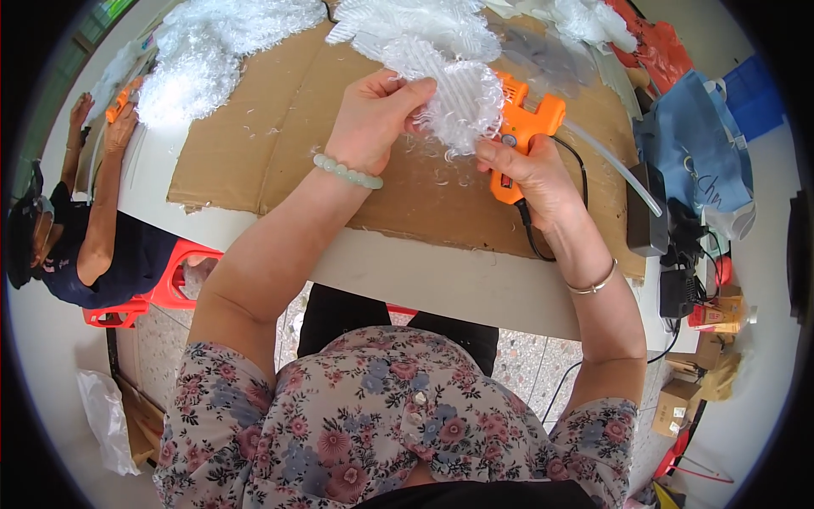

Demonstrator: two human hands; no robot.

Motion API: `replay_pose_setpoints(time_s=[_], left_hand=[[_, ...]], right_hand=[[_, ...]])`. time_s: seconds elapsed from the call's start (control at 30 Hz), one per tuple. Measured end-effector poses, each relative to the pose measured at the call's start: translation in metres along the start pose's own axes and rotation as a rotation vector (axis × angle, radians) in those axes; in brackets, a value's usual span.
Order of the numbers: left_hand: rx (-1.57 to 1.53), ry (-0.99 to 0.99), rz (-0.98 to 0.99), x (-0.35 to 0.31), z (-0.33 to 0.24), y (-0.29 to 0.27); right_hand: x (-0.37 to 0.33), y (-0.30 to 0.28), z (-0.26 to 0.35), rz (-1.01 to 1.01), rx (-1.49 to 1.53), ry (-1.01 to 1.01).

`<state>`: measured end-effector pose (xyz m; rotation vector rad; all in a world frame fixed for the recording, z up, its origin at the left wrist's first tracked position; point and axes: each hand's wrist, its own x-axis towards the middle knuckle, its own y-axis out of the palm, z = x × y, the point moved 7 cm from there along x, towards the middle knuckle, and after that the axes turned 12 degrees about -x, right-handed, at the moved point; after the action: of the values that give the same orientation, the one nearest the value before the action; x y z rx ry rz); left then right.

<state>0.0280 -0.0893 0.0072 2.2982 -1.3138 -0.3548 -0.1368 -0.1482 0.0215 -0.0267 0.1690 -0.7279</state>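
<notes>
Over the cardboard, my left hand pinches a white, frilly piece of curly plastic-like strands between thumb and fingers. My right hand is closed round an orange hot glue gun, with its black cable running down from the handle. A long translucent glue stick sticks out beside it toward the right. The right thumb is at the lower edge of the white piece; whether it presses on it I cannot tell. The glue gun's nozzle is hidden.
Brown cardboard covers much of the white table. White frilly heaps lie along the far side. On the right are a black box, power adapters and a blue bag. A co-worker sits at left, holding another orange tool.
</notes>
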Motion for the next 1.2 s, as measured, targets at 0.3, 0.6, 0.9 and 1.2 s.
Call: replay_pose_setpoints(time_s=[0.3,0.6,0.9,1.2], left_hand=[[0.090,0.316,-0.281,0.007,-0.033,-0.028],[0.185,0.332,-0.226,-0.003,-0.024,-0.011],[0.163,0.038,0.024,-0.009,0.003,0.013],[0.176,-0.058,0.078,-0.014,0.003,0.022]], right_hand=[[0.008,-0.051,-0.002,-0.336,0.204,-0.120],[0.001,-0.021,0.010,-0.309,-0.209,-0.386],[-0.003,-0.011,0.026,-0.362,-0.847,-0.467],[-0.001,-0.042,0.022,-0.410,-0.626,-0.390]])
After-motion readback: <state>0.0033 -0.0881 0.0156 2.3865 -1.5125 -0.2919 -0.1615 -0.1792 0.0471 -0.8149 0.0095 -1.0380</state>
